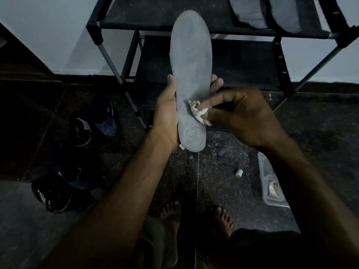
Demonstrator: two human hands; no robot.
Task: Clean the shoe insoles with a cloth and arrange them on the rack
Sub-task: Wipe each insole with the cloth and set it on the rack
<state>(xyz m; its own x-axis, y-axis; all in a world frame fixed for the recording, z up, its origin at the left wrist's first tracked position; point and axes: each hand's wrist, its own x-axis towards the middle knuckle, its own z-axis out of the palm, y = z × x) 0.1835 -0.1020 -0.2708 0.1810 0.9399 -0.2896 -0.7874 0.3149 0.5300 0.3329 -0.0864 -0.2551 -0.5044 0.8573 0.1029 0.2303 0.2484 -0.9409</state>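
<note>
Cleaning step in hand. Left hand (167, 113) grips the grey insole (191, 74) upright before the rack (213, 29); right hand (246, 117) pinches the cloth (199, 112) against its lower half. 2 insoles (266, 12), apparently, already lie on the top shelf. Next: wipe toward the toe, then shelve it.

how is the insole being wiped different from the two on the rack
The held insole is gripped by the left hand in front of the rack, while the two insoles on the top shelf lie untouched. The held one shows its full outline; the shelved pair are cut off by the frame. The right hand presses a white cloth on the held one; no cloth touches the pair. All look grey.
</note>
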